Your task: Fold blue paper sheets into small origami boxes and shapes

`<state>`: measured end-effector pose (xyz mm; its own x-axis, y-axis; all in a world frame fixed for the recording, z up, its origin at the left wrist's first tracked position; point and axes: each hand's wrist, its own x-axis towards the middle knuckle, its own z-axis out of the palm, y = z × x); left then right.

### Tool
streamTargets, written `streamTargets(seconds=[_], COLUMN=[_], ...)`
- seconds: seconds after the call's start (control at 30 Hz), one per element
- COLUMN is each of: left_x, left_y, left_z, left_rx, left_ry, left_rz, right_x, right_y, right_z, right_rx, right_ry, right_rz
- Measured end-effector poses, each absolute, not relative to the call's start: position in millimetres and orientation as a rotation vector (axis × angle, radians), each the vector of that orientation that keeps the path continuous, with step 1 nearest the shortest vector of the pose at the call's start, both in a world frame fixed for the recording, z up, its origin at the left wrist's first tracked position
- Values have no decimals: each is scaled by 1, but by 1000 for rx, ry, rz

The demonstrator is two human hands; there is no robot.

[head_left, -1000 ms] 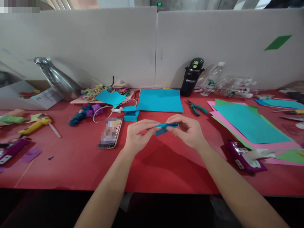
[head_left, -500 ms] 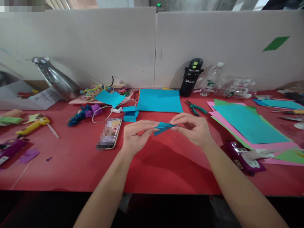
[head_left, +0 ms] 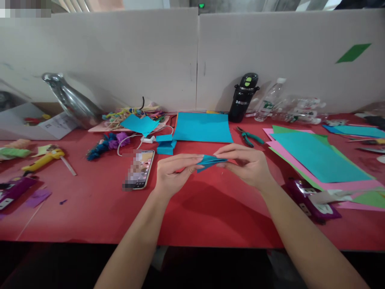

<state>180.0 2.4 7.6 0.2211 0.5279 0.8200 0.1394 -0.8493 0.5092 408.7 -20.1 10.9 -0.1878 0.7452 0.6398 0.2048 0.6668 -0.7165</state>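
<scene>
Between my two hands, above the red table, is a small piece of folded blue paper [head_left: 209, 161] with several layers. My left hand [head_left: 177, 170] pinches its left end between thumb and fingers. At the opposite end, the thumb and fingers of my right hand [head_left: 248, 164] grip the folded layers. A phone [head_left: 143, 169] with a lit screen lies left of my left hand. Just behind that hand stands another folded blue paper piece [head_left: 166, 144]. Green-handled pliers [head_left: 250, 137] rest behind my right hand.
A blue sheet [head_left: 203, 127] lies at the back, near a black bottle [head_left: 244, 97] and clear plastic bottles [head_left: 270, 100]. Coloured paper [head_left: 319, 156] is stacked at right beside a purple packet [head_left: 314, 204]. A yellow glue gun [head_left: 45, 159] and steel jug [head_left: 72, 100] are at left.
The folded paper's layers have spread slightly apart near my right hand. Both hands keep their pinch with almost no shift in place.
</scene>
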Motion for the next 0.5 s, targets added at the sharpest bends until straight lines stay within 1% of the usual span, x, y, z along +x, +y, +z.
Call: streamTargets(seconds=[0.27, 0.5], left_x=[180, 181], left_y=[5, 5], left_z=[1, 1], left_rx=[2253, 2248], left_ry=[527, 545], left_rz=[1670, 1711], right_x=[410, 410], right_y=[-20, -21], right_z=[10, 8], right_rx=[-788, -789], right_ry=[-1786, -1792], right_rz=[493, 465])
